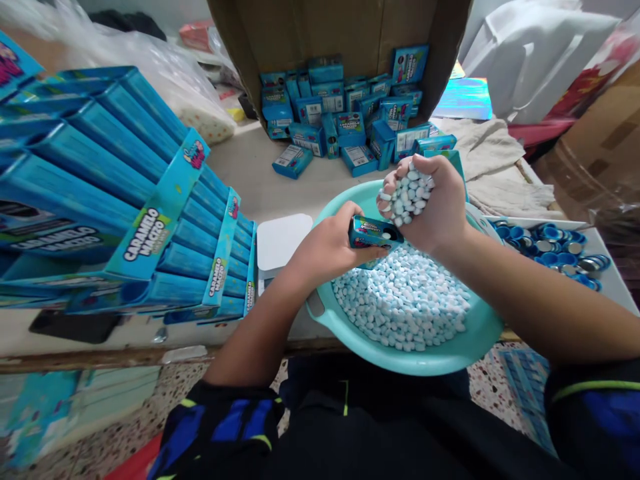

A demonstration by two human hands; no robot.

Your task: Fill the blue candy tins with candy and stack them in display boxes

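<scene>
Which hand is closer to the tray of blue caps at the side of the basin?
The right hand. It is raised over the basin, full of candies, beside the tray of blue caps. The left hand holds a small box farther away.

Basin [440, 357] rim at 1 o'clock hidden behind right hand [430, 203], small box [374, 233] half covered by left hand [327, 247] fingers, display boxes [100, 200] cut off at 9 o'clock, carton [300, 33] top cropped at 12 o'clock
</scene>
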